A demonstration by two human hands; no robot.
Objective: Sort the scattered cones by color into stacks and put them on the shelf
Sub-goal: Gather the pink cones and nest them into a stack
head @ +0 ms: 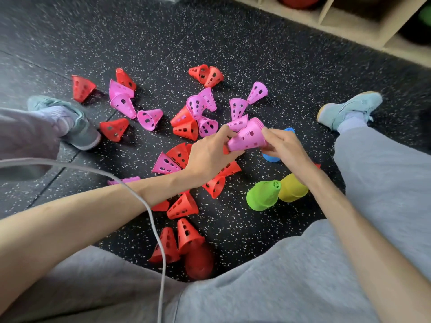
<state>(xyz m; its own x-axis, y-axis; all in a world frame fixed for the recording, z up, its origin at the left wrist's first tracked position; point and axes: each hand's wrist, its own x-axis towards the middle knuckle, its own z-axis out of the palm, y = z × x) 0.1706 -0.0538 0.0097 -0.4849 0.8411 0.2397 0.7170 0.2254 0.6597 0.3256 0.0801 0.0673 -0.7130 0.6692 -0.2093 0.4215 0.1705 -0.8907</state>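
I sit on the floor with a stack of pink cones [248, 137] held sideways between both hands. My left hand [210, 155] grips its narrow end, and my right hand [283, 148] holds its wide rim. Several loose pink cones [149, 118] and red cones [184, 207] lie scattered on the dark speckled floor ahead. A green stack [262, 195] and a yellow stack [291, 188] stand under my right forearm. A blue stack [271, 157] is partly hidden behind my right hand. The shelf [349, 22] runs along the top right.
My legs in grey trousers spread to both sides, with a shoe at left [70, 122] and one at right [349, 108]. A white cable [154, 224] crosses my left forearm. Dark balls sit in the shelf compartments.
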